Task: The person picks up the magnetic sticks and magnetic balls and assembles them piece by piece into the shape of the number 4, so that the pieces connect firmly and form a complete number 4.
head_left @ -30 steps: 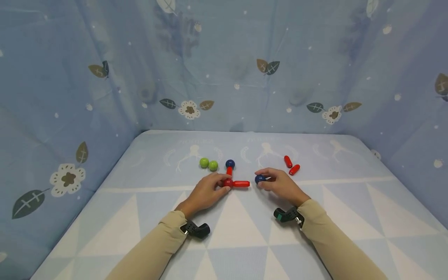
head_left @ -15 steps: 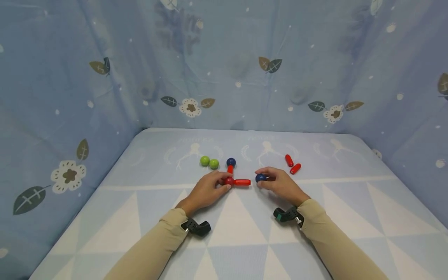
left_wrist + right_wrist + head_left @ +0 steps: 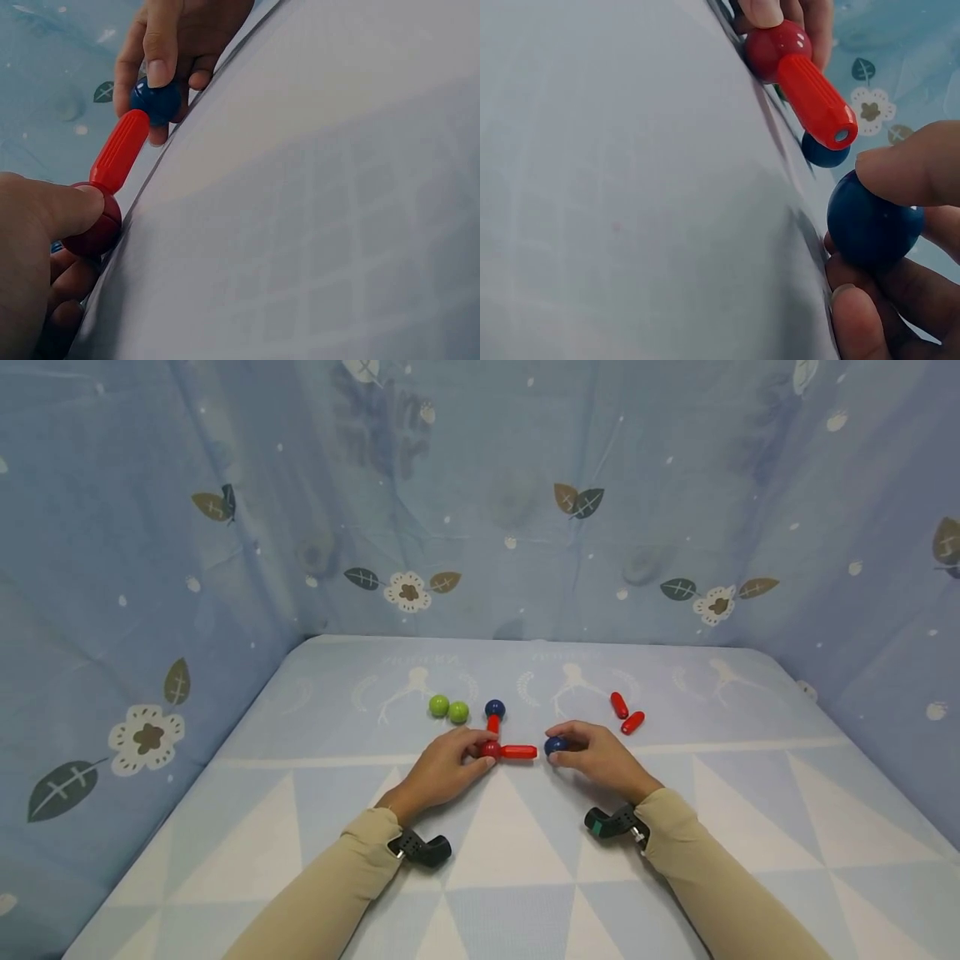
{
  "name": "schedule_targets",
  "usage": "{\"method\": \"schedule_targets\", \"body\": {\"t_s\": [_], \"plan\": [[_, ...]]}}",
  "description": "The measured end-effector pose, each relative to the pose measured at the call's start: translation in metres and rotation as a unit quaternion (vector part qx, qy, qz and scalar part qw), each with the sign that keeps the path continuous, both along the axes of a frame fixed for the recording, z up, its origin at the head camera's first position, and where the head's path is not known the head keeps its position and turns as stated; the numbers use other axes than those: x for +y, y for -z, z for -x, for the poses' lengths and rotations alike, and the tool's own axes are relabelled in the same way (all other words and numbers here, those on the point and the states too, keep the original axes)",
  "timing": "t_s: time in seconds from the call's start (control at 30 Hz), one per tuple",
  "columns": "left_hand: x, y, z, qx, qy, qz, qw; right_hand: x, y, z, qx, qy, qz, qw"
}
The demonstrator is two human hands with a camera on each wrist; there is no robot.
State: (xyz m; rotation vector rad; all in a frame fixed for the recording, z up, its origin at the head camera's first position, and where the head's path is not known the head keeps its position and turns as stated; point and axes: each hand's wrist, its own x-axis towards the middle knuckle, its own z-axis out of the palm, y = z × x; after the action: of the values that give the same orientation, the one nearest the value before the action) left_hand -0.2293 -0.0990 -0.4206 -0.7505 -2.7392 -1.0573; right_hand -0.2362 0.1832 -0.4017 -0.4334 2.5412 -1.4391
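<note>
My left hand (image 3: 448, 768) pinches a red ball (image 3: 490, 750) between thumb and fingers. Two red rods join that ball: one rod (image 3: 518, 752) points right, and the other (image 3: 492, 724) points away toward a dark blue ball (image 3: 494, 709) at its far end. In my right hand (image 3: 600, 758) a second blue ball (image 3: 874, 223) is pinched by thumb and fingertips, a little right of the rod's free end. The right wrist view shows a gap between this ball and the rod end (image 3: 842, 135), which has a small metallic-looking disc.
Two green balls (image 3: 448, 708) lie left of the far blue ball. Behind my right hand are two loose red rods (image 3: 626, 713). A patterned cloth (image 3: 517, 860) covers the table, and a blue curtain (image 3: 480, 510) stands behind and at the sides.
My right hand has shifted the blue ball slightly left, toward the free rod end, in the last half second. The left hand keeps its grip on the red ball.
</note>
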Motion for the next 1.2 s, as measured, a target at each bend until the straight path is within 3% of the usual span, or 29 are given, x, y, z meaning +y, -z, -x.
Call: {"method": "schedule_targets", "body": {"t_s": [0.8,1.2], "plan": [[-0.001,0.003,-0.003,-0.007,-0.008,-0.003,0.9999,-0.014,0.004,-0.006,0.024,0.012,-0.025,0.9993],[0.0,0.002,0.0,0.01,0.006,-0.004,0.9999,-0.013,0.001,-0.004,0.027,0.012,-0.035,0.9989]]}}
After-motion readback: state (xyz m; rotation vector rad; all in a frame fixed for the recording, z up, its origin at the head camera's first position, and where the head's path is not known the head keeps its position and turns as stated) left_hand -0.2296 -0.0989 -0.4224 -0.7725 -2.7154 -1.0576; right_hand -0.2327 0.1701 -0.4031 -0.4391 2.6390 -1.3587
